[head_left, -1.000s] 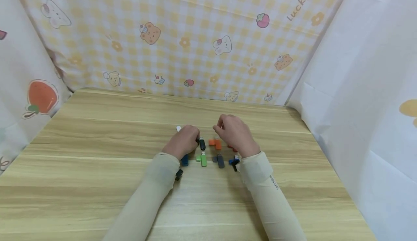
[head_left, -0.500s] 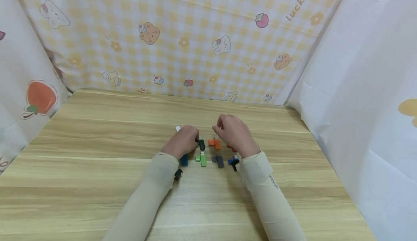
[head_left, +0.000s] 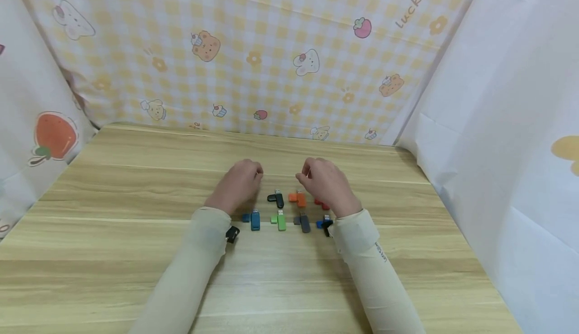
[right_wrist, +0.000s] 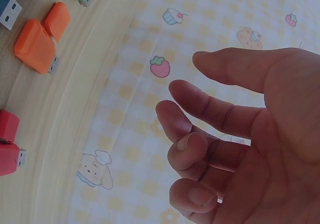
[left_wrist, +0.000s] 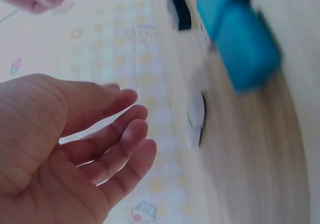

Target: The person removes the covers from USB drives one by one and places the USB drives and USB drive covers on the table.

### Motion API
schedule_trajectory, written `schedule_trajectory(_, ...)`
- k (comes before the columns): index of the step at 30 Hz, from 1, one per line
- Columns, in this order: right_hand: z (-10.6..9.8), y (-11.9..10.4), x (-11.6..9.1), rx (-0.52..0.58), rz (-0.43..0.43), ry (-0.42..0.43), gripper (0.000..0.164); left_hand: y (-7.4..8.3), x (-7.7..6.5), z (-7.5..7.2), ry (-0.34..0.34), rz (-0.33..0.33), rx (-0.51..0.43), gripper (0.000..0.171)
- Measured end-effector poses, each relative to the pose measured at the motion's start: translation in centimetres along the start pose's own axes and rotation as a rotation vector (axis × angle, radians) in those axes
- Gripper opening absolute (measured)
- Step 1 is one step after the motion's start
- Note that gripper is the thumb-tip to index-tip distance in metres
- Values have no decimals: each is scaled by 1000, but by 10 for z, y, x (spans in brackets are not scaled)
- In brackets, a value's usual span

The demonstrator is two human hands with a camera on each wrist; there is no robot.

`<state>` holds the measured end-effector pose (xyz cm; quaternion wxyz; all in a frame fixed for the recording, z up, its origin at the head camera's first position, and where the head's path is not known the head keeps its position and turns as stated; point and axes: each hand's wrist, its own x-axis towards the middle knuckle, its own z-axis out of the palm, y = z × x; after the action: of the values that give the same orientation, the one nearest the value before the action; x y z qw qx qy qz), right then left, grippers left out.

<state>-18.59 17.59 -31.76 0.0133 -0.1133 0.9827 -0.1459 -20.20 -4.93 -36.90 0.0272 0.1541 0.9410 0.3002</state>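
My left hand [head_left: 239, 183] hovers over the back of the group of USB sticks, its fingers loosely bent around nothing. In the left wrist view, a white USB stick [left_wrist: 196, 119] lies below it; the hand hides that stick in the head view. Nearby are a black USB stick [head_left: 279, 200] and a teal one, the teal USB stick [head_left: 255, 220]. My right hand [head_left: 327, 183] is also raised and holds nothing, fingers half bent. Closest to it are the orange USB stick [head_left: 300, 200] and the red USB stick [right_wrist: 7, 146], partly covered by the wrist in the head view.
A front row continues with a green USB stick [head_left: 281, 221], a grey USB stick [head_left: 305, 223] and a blue USB stick [head_left: 326, 218]. Dark wrist cameras hang under both sleeves. Behind the wooden table [head_left: 135, 183] hangs a checked curtain [head_left: 258, 32].
My left hand has let go of the black USB stick and moved left and toward the back, uncovering the black and teal sticks and covering the white one. The right hand stays in place.
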Motion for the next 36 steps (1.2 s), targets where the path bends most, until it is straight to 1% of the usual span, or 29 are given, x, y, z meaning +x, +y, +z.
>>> schedule_trajectory(4, 0, 0, 0, -1, 2, -3, 22, -9, -2, -7, 41, -17, 2, 30)
schedule_trajectory(8, 0, 0, -1, 0, -3, -8, 21, -15, -3, -11, 43, -35, 8, 26)
schedule_trajectory(11, 0, 0, -1, 4, -4, -8, 20, -18, -5, -11, 5, -73, 13, 21)
schedule_trajectory(13, 0, 0, -1, 7, -4, -10, 20, -19, -5, -11, -32, -111, 13, 21)
schedule_trajectory(16, 1, 0, -1, 9, 1, -14, 20, -19, -6, -8, -73, -162, 32, 26)
schedule_trajectory(20, 1, 0, 0, 9, 1, -21, 21, -16, -8, -2, -86, -190, 57, 33)
schedule_trajectory(25, 1, 0, 0, 15, -7, -20, 21, -13, -8, 4, -106, -215, 71, 49)
schedule_trajectory(27, 2, 0, 0, 16, -8, -21, 20, -12, -7, 6, -102, -220, 79, 45)
schedule_trajectory(32, 2, 0, 0, 11, -1, -22, 20, -13, -5, 7, -80, -234, 81, 20)
schedule_trajectory(36, 2, -1, 0, 10, 2, -21, 20, -16, -4, 4, -87, -239, 59, 18)
